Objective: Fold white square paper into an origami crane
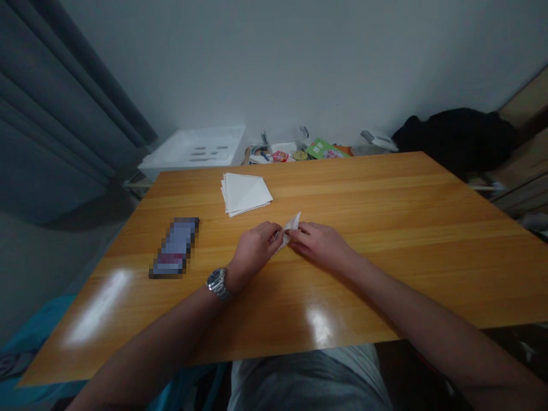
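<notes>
A small folded piece of white paper [293,223] is pinched between my two hands, low over the middle of the wooden table [385,200]. One pointed tip of it sticks up and away from me. My left hand [256,246], with a metal watch [218,283] on its wrist, grips the paper's left side, thumb and fingers together. My right hand [321,242] is closed on the right side. The fingers hide much of the paper, so its full folded shape cannot be made out.
Loose white sheets [246,193] with perforated edges lie stacked beyond my left hand. A blurred-out phone [175,248] rests on the left. Behind the table are a white plastic tray [201,148], a green packet [325,149] and a dark cloth heap [458,140].
</notes>
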Motion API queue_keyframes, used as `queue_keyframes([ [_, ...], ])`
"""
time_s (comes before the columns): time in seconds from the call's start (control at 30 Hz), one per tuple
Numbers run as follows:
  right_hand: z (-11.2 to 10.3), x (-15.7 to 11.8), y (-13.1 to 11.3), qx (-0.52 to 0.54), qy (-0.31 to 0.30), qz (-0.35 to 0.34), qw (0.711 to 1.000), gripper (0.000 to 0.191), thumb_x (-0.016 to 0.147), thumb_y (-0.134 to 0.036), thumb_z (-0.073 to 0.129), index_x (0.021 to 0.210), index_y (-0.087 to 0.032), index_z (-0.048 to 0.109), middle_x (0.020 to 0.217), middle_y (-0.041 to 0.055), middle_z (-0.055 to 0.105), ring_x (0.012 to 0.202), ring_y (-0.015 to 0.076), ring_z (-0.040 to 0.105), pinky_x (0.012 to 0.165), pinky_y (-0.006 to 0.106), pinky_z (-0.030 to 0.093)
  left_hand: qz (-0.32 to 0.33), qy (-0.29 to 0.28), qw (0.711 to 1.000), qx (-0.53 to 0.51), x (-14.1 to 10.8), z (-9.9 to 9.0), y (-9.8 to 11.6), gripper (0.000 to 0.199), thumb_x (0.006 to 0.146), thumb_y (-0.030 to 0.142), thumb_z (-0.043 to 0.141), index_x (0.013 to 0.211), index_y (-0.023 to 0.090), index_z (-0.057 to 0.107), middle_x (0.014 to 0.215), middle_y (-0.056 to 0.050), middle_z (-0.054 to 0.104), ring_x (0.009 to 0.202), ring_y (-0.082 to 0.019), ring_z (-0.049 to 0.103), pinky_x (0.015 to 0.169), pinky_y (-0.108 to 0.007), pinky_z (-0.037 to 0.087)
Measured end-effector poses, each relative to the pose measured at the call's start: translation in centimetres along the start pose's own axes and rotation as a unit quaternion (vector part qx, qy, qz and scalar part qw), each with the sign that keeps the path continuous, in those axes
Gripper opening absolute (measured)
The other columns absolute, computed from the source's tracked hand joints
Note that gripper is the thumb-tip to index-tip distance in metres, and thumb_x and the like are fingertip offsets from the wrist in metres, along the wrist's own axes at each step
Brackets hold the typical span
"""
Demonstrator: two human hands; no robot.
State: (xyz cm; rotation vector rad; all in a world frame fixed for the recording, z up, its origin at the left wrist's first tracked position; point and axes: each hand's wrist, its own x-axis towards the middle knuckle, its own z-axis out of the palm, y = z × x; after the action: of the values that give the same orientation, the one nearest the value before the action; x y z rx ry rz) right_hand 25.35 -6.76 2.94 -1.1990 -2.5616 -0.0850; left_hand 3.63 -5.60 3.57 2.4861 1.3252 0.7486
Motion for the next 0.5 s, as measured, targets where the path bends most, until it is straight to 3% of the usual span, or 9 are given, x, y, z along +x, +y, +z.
queue_keyframes([
  [0.17, 0.4, -0.1, 0.2, 0.037, 0.012, 0.004, 0.999, 0.021, 0.101, -0.029, 0.053, 0.115, -0.02, 0.067, 0.1, 0.0083, 0.067, 0.087, 0.0183, 0.061, 0.069, 0.027, 0.04, 0.009, -0.021, 1.0, 0.009, -0.1, 0.2, 0.5, 0.02, 0.101, 0.032, 0.05, 0.095, 0.019, 0.064, 0.086, -0.004, 0.068, 0.075, -0.016, 0.062, 0.067, -0.027, 0.044],
  [0.5, 0.3, 0.0, 0.3, 0.003, -0.005, -0.006, 1.0, 0.015, 0.099, -0.022, 0.055, 0.107, -0.019, 0.068, 0.097, 0.0073, 0.066, 0.083, 0.0175, 0.059, 0.066, 0.027, 0.039, -0.017, -0.049, 0.998, 0.021, -0.2, 0.5, 1.4, 0.023, 0.099, 0.036, 0.053, 0.114, 0.022, 0.062, 0.094, -0.005, 0.071, 0.077, -0.019, 0.067, 0.063, -0.027, 0.046],
])
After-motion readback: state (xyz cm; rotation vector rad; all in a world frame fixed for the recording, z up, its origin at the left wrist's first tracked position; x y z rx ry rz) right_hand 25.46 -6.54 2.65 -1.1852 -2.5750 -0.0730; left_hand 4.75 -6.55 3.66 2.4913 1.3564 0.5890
